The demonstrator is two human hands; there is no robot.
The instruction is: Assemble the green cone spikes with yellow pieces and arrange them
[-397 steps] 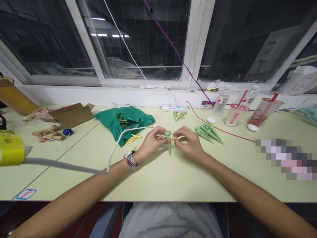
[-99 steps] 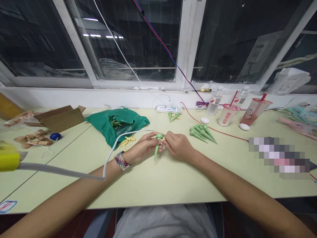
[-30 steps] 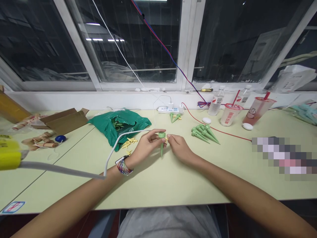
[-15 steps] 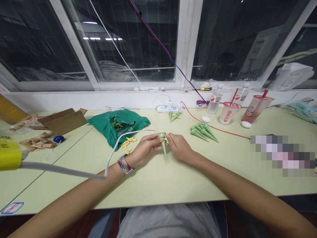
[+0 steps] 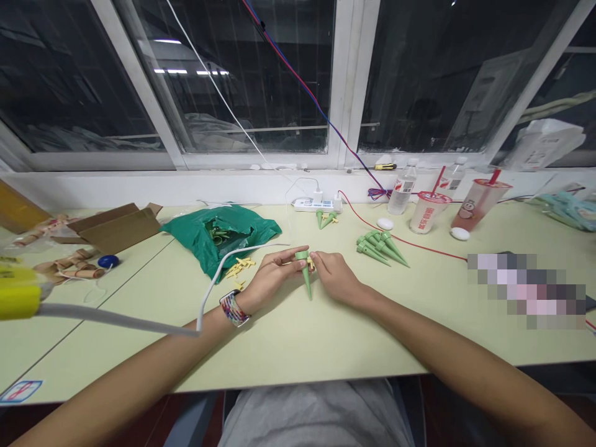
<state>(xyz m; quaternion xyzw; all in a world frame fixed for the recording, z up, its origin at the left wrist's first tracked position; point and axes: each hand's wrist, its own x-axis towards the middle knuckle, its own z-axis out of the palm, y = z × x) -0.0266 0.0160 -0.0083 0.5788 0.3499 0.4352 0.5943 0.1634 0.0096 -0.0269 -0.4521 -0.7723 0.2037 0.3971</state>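
A green plant watering spike (image 5: 306,279) with a wide cap points downward between my hands, above the table. My left hand (image 5: 274,276) is closed on it just below the cap, thumb in front. At the spike's right side is a small yellow plastic piece (image 5: 311,264), pinched by the thumb and forefinger of my right hand (image 5: 338,276). Whether the piece is seated in the spike I cannot tell. Loose yellow pieces (image 5: 239,267) lie left of my left hand, beside a green plastic bag (image 5: 190,233) with more green parts inside. Several green spikes (image 5: 382,246) are piled to the right.
Two more spikes (image 5: 326,218) lie by a power strip (image 5: 305,204). A white cable (image 5: 205,304) crosses above my left forearm. Drink cups (image 5: 428,214), water bottles (image 5: 402,189) and a red cable (image 5: 419,244) are at the right. Cardboard (image 5: 118,230) and wooden toys (image 5: 79,267) lie left.
Both hands stay in nearly the same place around the spike and the yellow piece. The whole view has shifted very slightly.
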